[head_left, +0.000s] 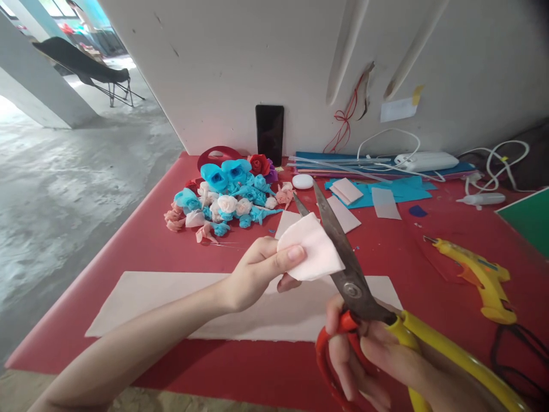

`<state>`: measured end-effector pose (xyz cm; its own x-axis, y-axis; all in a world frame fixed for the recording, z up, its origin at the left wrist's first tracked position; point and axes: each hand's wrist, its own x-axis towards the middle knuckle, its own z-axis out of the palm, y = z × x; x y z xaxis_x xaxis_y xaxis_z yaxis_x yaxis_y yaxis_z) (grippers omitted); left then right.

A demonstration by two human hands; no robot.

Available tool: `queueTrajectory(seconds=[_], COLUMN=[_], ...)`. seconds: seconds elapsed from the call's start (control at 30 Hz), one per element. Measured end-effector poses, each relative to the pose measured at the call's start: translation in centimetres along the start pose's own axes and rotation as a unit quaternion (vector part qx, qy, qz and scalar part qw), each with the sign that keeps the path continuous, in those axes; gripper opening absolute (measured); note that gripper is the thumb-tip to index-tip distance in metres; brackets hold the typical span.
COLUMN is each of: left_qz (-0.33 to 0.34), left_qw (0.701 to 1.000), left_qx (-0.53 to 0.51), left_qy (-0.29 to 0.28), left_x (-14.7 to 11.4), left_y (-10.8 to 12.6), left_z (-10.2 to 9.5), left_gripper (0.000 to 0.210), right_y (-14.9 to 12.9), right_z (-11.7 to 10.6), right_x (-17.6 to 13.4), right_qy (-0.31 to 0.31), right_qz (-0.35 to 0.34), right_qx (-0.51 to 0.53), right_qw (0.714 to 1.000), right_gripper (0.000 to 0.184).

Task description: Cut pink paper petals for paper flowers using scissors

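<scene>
My left hand [257, 272] pinches a small folded piece of pale pink foam [315, 252] between thumb and fingers, above the table. My right hand [377, 357] grips a pair of scissors [343, 263] with red and yellow handles. The blades are parted around the pink piece, their tips pointing away from me. Under both hands a long pale pink foam sheet [171, 300] lies flat on the red table [150, 246].
A heap of blue, white and pink foam roses [227, 200] sits at the back. A black phone [270, 133] leans on the wall. A yellow glue gun [480, 274] lies at the right. Cut foam pieces [386, 203], glue sticks, a white power strip [424, 161] and cables line the back.
</scene>
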<state>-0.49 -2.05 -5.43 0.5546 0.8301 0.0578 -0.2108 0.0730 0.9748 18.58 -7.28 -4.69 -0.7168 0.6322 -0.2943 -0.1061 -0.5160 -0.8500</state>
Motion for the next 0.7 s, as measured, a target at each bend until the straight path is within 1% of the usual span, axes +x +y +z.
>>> queueTrajectory(seconds=[0.07,0.13,0.2,0.3,0.33,0.4,0.47,0.53,0.57,0.63,0.67,0.7], left_qz=[-0.007,-0.005,0.003,0.005,0.002,-0.003,-0.007,-0.010,-0.009,-0.001,0.005,0.011], left_qw=[1.000,1.000,1.000,1.000,1.000,1.000,1.000,1.000,1.000,1.000,0.999,0.999], left_qx=[0.004,0.007,0.005,0.002,0.004,0.010,0.013,0.012,0.009,0.004,0.003,0.004], left_qy=[0.005,0.005,0.000,-0.001,0.000,0.002,0.001,0.006,0.011,0.027,0.036,0.045], left_x=[0.0,0.0,0.0,0.0,0.0,0.0,0.0,0.0,0.0,0.0,0.0,0.0], left_y=[0.0,-0.1,-0.1,-0.1,-0.1,-0.1,-0.1,-0.1,-0.2,-0.3,-0.3,-0.4], left_z=[0.1,0.1,0.1,0.0,0.0,0.0,-0.1,-0.1,-0.1,0.0,0.0,0.0], left_gripper=[0.051,0.051,0.050,0.049,0.049,0.050,0.050,0.050,0.050,0.049,0.049,0.050], right_y=[0.2,0.4,0.6,0.7,0.7,0.5,0.0,-0.5,-0.8,-1.1,-1.2,-1.1], right_z=[0.0,0.2,0.8,1.6,1.8,1.8,1.6,1.0,0.5,-0.7,-1.4,-2.1], right_x=[0.1,0.0,-0.1,-0.6,-0.7,-0.8,-0.8,-0.7,-0.6,-0.6,-0.6,-0.8], right_qy=[-0.005,0.005,0.079,0.158,0.172,0.188,0.192,0.213,0.228,0.245,0.253,0.261], right_qz=[0.006,0.001,0.008,0.051,0.060,0.058,0.055,0.058,0.057,0.037,0.021,0.018], right_qx=[-0.004,-0.014,-0.033,-0.004,0.010,0.023,0.006,-0.063,-0.125,-0.271,-0.344,-0.378], right_qw=[1.000,1.000,0.996,0.986,0.983,0.980,0.980,0.973,0.964,0.930,0.904,0.888], right_gripper=[0.036,0.039,0.038,0.042,0.043,0.042,0.042,0.046,0.049,0.053,0.046,0.033])
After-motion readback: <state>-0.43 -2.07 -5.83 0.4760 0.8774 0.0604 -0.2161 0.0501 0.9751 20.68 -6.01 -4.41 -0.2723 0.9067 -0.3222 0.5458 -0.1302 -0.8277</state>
